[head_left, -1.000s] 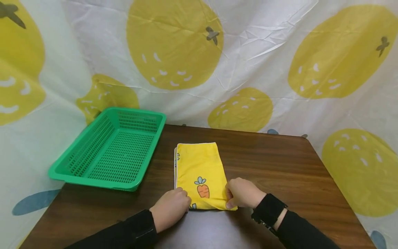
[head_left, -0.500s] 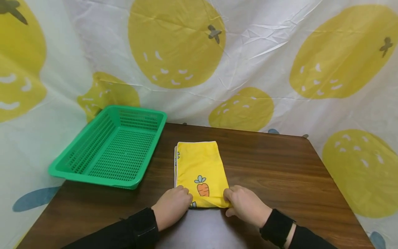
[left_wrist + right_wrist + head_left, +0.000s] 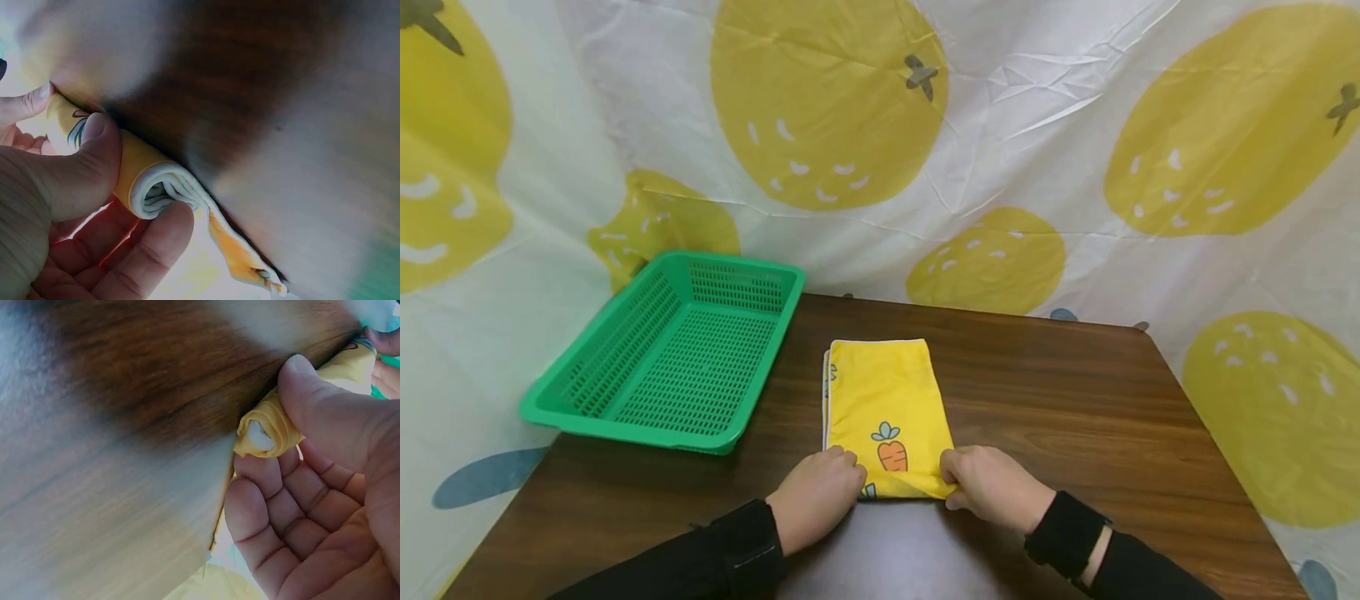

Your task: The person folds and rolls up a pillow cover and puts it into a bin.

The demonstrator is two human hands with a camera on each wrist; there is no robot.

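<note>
Dark wood-grain table, backed by a white sheet printed with large yellow fruits, some with grey-brown stems; these we enter as surface and background.

Left hand: fingers curled, thumb above and fingers beneath, pinching the near left end of a yellow cloth. Right hand: likewise bent, thumb opposed to fingers, gripping the near right end of the same piece.

Yellow cloth, one: on the table in front of the person, near edge rolled between the two hands, remainder lying flat and layered beyond them. We record white piping along its left side. In the left wrist view, the roll's end shows pale-edged coils; in the right wrist view, yellow layers about a white core.

Markings: one printed orange carrot with blue-green leaves, just beyond the roll; we note a second motif beside the left hand, partly hidden.

Right wrist: black band. Arms: black sleeves.

Green basket, one: slatted, upright, left of the cloth and apart from it, toward the table's far left.
</note>
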